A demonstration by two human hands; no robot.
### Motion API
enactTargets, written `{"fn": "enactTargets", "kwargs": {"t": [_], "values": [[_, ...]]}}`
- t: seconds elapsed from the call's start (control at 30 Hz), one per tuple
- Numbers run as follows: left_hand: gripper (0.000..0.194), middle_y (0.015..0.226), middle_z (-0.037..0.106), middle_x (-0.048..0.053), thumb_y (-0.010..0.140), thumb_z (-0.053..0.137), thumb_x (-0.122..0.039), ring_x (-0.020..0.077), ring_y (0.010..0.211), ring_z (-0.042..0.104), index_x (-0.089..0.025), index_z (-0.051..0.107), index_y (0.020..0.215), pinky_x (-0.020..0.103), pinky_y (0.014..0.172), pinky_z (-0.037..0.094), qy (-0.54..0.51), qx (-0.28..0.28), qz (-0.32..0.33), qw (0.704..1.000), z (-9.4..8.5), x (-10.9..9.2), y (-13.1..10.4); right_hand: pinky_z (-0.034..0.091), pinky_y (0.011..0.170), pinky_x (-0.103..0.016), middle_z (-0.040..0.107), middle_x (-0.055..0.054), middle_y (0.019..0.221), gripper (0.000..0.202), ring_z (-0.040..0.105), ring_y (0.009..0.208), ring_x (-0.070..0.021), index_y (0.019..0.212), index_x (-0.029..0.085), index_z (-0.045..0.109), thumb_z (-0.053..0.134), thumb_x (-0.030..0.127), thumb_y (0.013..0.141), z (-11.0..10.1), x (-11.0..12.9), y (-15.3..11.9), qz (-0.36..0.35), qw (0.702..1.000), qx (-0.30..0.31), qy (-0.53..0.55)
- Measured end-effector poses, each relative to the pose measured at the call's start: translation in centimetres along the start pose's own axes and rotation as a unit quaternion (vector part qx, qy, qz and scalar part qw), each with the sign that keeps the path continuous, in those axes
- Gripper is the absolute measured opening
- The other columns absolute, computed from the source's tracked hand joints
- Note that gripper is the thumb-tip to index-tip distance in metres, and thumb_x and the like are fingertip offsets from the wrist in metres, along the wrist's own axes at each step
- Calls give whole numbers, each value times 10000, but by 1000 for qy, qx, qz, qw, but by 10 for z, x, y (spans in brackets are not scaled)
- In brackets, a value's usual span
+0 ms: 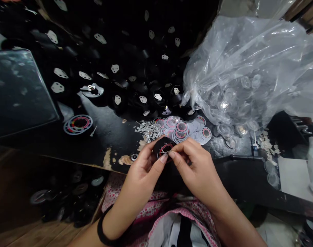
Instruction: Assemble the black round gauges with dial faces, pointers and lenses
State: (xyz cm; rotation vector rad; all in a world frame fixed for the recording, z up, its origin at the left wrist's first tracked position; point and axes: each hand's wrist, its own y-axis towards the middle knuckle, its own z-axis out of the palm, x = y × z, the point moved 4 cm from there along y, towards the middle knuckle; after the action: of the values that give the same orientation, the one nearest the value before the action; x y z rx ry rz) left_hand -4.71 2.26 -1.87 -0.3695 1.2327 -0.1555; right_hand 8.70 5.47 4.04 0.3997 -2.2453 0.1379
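Observation:
My left hand is wrapped round a small black gauge, tilted so its printed dial faces up toward me. Red and white markings ring the dial. A thin pale pointer needle lies across the dial face, its right end at the pinched thumb and forefinger of my right hand. Both thumb tips almost meet at the dial's lower edge. Just beyond my hands are a heap of loose pale needles and a spread of printed dial discs.
Many black gauge housings with white plates are piled at the back. A clear plastic bag of transparent covers bulges at right. Two larger dials lie left, near a dark glossy panel. A black-handled tool rests right.

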Motion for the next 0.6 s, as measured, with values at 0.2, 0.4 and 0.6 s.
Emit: {"fn": "enactTargets", "kwargs": {"t": [0.2, 0.4, 0.6], "values": [[286, 1130, 763, 45, 784, 798, -305, 308, 1161, 669, -278, 753, 1066, 373, 984, 531, 19, -39, 15, 999, -3, -8, -6, 386, 713, -303, 619, 18, 799, 181, 564, 764, -140, 801, 205, 582, 578, 230, 981, 4, 0, -5, 18, 1000, -4, 23], [292, 1121, 772, 9, 786, 766, -227, 277, 1063, 709, -302, 763, 1069, 356, 992, 522, 80, -46, 65, 994, -4, -10, -13, 374, 694, -295, 591, 22, 760, 229, 547, 735, -136, 758, 207, 514, 546, 197, 985, 7, 4, -15, 25, 999, -9, 26], [381, 1168, 765, -30, 777, 757, -166, 247, 1108, 694, -331, 758, 1120, 307, 1037, 481, 132, -52, 105, 984, -5, -10, -18, 365, 658, -274, 545, 47, 709, 251, 497, 650, -111, 732, 207, 497, 557, 194, 975, 8, 3, -21, 43, 997, -22, 54]]}}
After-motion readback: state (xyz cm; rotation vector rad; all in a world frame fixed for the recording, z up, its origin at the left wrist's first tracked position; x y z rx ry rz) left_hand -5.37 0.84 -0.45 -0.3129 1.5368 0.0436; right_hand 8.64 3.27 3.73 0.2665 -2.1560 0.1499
